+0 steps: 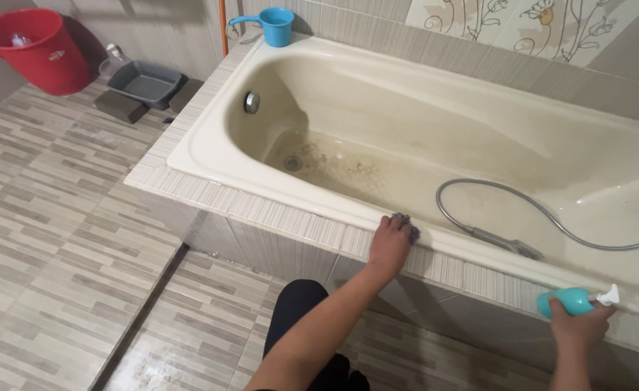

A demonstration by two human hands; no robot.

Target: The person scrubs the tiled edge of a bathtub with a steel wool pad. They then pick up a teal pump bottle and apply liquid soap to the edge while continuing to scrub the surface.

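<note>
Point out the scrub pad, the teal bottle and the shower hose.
scrub pad [405,221]: head view, on the grey edge showing past the left hand's fingers.
teal bottle [564,300]: head view, on the bottle body above the right hand.
shower hose [479,185]: head view, on the top of the loop.

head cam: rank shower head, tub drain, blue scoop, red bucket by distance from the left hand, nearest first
From the left hand, which presses a scrubber on the tub rim:
1. Shower head, lying in the tub just right of the hand.
2. Tub drain, on the tub floor, up and left.
3. Blue scoop, on the far corner of the tub surround.
4. Red bucket, on the floor, far left corner.
</note>
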